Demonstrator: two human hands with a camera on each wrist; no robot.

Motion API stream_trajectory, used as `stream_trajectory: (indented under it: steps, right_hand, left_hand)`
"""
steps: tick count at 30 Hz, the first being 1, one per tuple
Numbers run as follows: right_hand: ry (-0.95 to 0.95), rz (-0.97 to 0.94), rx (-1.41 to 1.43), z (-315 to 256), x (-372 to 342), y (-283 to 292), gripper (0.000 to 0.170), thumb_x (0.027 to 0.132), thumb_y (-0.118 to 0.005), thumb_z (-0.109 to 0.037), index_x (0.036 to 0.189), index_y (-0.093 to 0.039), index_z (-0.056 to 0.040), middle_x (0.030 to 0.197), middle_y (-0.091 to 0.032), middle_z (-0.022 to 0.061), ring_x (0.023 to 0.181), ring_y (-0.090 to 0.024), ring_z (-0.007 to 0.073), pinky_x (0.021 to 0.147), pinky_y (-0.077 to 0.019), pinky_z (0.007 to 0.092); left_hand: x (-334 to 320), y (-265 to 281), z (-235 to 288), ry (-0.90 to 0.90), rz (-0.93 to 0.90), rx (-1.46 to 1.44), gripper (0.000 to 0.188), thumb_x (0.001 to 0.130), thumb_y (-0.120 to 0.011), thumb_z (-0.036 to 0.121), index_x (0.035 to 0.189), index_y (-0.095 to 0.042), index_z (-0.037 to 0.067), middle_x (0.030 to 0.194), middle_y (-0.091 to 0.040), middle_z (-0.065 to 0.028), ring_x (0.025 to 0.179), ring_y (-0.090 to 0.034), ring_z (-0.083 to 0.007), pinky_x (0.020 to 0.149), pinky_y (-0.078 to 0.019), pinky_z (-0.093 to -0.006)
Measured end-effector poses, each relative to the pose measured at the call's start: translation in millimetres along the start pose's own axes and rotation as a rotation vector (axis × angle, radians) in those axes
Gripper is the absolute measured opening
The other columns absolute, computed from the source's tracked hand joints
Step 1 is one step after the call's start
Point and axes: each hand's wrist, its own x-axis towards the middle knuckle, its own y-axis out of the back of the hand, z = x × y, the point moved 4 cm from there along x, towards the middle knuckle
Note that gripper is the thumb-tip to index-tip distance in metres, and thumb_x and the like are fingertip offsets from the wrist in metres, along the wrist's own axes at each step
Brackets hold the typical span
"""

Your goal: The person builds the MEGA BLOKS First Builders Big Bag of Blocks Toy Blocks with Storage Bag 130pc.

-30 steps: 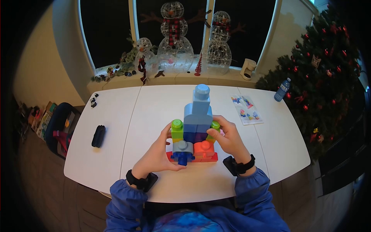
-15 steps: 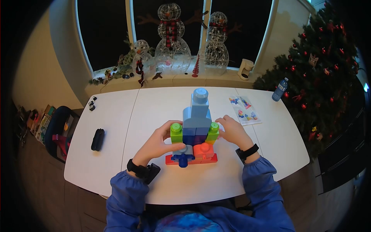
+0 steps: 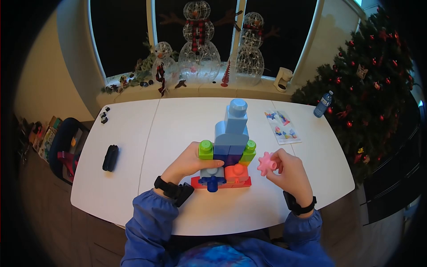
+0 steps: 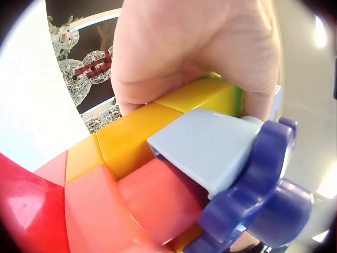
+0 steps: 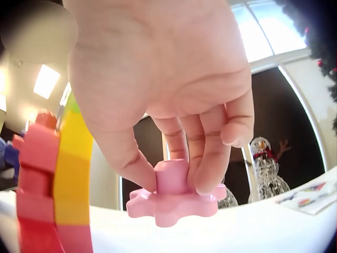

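Observation:
A toy block build point(image 3: 231, 139) stands on the table, with a light blue tower in the middle and a green block on each side. My left hand point(image 3: 183, 161) grips its left side, thumb across the front above a grey block point(image 4: 202, 145) and fingers behind. On that grey block's front sits a dark blue gear point(image 3: 212, 181). To the right of the build, my right hand point(image 3: 292, 176) pinches a pink toy gear point(image 3: 265, 163) by its hub. In the right wrist view, thumb and fingers hold the hub from above, with the toothed rim below.
A picture sheet point(image 3: 283, 127) lies at the table's back right, near a water bottle point(image 3: 323, 104). On the left are a black case point(image 3: 110, 158) and several small dark pieces point(image 3: 104, 117). Wire snowmen point(image 3: 201, 44) stand on the windowsill; a decorated tree point(image 3: 369, 75) is at right.
My right hand has left the build's right side and moved right and nearer, now with the pink gear. My left thumb has moved up from the blue gear to above the grey block.

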Motion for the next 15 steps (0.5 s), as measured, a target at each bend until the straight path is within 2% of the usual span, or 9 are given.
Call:
stream_trajectory:
  steps: [2,5,6,12,15]
  right_hand:
    - [0.031,-0.017,0.105,-20.8,-20.6,0.8,0.026,0.077,-0.082,-0.011,0.092,-0.061,-0.0061,0.079,-0.068,0.0110,0.070,-0.068,0.0306,0.065,-0.0559,0.0345]
    - [0.287,-0.018,0.159,-41.7,-38.3,-21.5,0.024,0.078,-0.083,-0.010,0.089,-0.061,-0.0083,0.082,-0.069,0.0079,0.071,-0.069,0.0268,0.065,-0.0561,0.0320]
    - [0.371,0.018,0.161,-53.1,-38.8,-26.8,0.024,0.080,-0.081,-0.010,0.088,-0.059,-0.0099,0.083,-0.068,0.0059,0.072,-0.069,0.0265,0.063,-0.0556,0.0336]
    - [0.480,0.083,0.000,-51.1,-36.7,-62.4,0.026,0.079,-0.080,-0.010,0.087,-0.055,-0.0101,0.080,-0.063,0.0069,0.071,-0.068,0.0265,0.059,-0.0536,0.0374]
    - [0.453,0.070,-0.056,-49.6,-39.1,-66.5,0.025,0.077,-0.081,-0.005,0.088,-0.058,-0.0099,0.080,-0.064,0.0060,0.075,-0.069,0.0268,0.061,-0.0547,0.0369]
  left_hand:
    - [-0.1,-0.2,-2.5,-0.001,0.009,0.003,0.028,0.083,-0.085,0.015,0.103,-0.074,-0.001,0.089,-0.074,-0.0033,0.080,-0.063,-0.0113,0.076,-0.0522,-0.0297]
    - [1.9,1.0,-4.9,0.002,0.014,0.011,0.027,0.083,-0.086,0.015,0.102,-0.074,-0.001,0.088,-0.074,-0.0031,0.079,-0.063,-0.0111,0.075,-0.0522,-0.0298]
    - [2.0,0.9,-4.5,0.000,0.015,0.010,0.027,0.082,-0.086,0.015,0.101,-0.074,-0.001,0.087,-0.074,-0.0031,0.079,-0.063,-0.0111,0.075,-0.0522,-0.0298]
    - [0.7,0.7,-0.9,-0.008,0.008,0.005,0.028,0.082,-0.085,0.014,0.102,-0.074,-0.001,0.089,-0.074,-0.0034,0.080,-0.063,-0.0108,0.075,-0.0525,-0.0295]
    - [0.7,0.7,-1.4,-0.005,0.005,0.000,0.028,0.083,-0.085,0.014,0.103,-0.074,-0.001,0.089,-0.074,-0.0034,0.080,-0.063,-0.0108,0.076,-0.0526,-0.0295]
